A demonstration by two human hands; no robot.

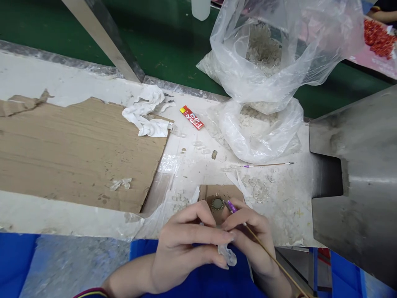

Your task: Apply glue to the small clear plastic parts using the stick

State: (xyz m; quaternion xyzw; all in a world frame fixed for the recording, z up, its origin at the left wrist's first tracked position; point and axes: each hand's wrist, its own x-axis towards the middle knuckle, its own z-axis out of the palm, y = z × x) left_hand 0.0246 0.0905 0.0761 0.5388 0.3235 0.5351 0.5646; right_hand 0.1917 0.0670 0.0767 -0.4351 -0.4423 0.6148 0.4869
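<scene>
My left hand [186,244] curls its fingers around a small clear crystal-like piece [227,255], which hangs out below the fingertips. My right hand [251,240] pinches a thin bamboo stick [269,256] with a purple tip [231,206], the tip pointing at a round brass-coloured bezel ornament [217,204]. That ornament sits on a small cardboard square [226,193] just beyond my fingers. Neither hand seems to touch it.
A torn cardboard sheet [71,153] and a white rag [145,114] lie on the white-crusted bench [192,140]. Beyond them are a red glue tube [191,117], a second purple-tipped stick [266,164], plastic bags of clear pieces [260,91], and a grey metal hood [353,165]. A co-worker's arm [384,14] shows top right.
</scene>
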